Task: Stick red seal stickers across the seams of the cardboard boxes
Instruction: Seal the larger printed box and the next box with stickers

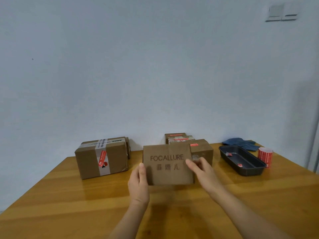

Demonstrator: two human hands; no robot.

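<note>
Both hands are up at the FOCALLURE box (pixel 168 163), a flat brown cardboard box held upright over the wooden table (pixel 69 204) with its printed face toward the person. The left hand (pixel 139 182) grips the box's lower left edge, thumb laid flat on the front face and the other fingers curled out of sight behind it. The right hand (pixel 201 170) is at the box's right edge, thumb on the front near the lettering; its remaining fingers seem to wrap the side, though motion blur there makes the exact hold hard to read.

Left of the FOCALLURE box, resting on the table, is a larger taped box (pixel 101 157) with a red seal sticker (pixel 102 159) stuck over the tape band on its front. Directly behind the FOCALLURE box stands another brown box (pixel 202 150) with a red sticker on its top, and behind that a small stack of boxes (pixel 177 138) against the wall, also showing red strips.

To the right of the FOCALLURE box lies a dark rectangular tray (pixel 241 160) holding a couple of small red scraps. Just beyond the tray's far right end stands a roll of red stickers (pixel 265 156), and behind the tray lies a crumpled blue cloth (pixel 239 143).
</note>
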